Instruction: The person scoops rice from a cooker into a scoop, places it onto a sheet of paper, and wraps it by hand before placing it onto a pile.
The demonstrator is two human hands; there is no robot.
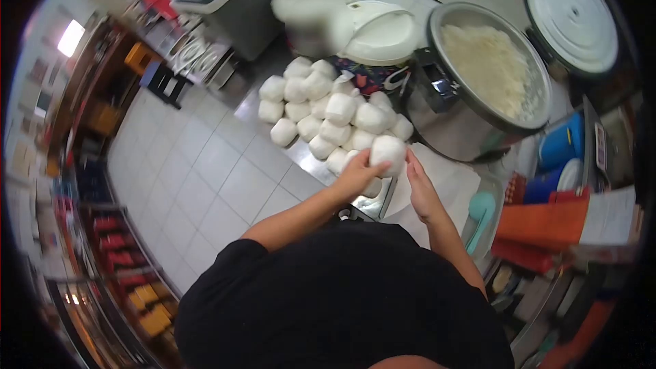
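Between my hands is a rounded white wrapped bundle [387,154]. My left hand [360,174] is closed on its left side, with the fingers round its lower part. My right hand [422,190] is upright along the right side, fingers stretched out; whether it touches the bundle is hard to tell. Many similar white bundles [297,89] are heaped on a metal table [301,154] just beyond my hands. White paper sheets [444,181] lie under my right hand. To the right of the heap stands a large metal pot [444,119] of white rice [488,68].
A teal ladle [482,205] rests in a tray [493,232] on the right. The round pot lid [572,17] leans behind the pot. White-lidded containers [379,34] stand behind the heap, near a grey cooler [256,20]. An orange folder [540,222] is at the right.
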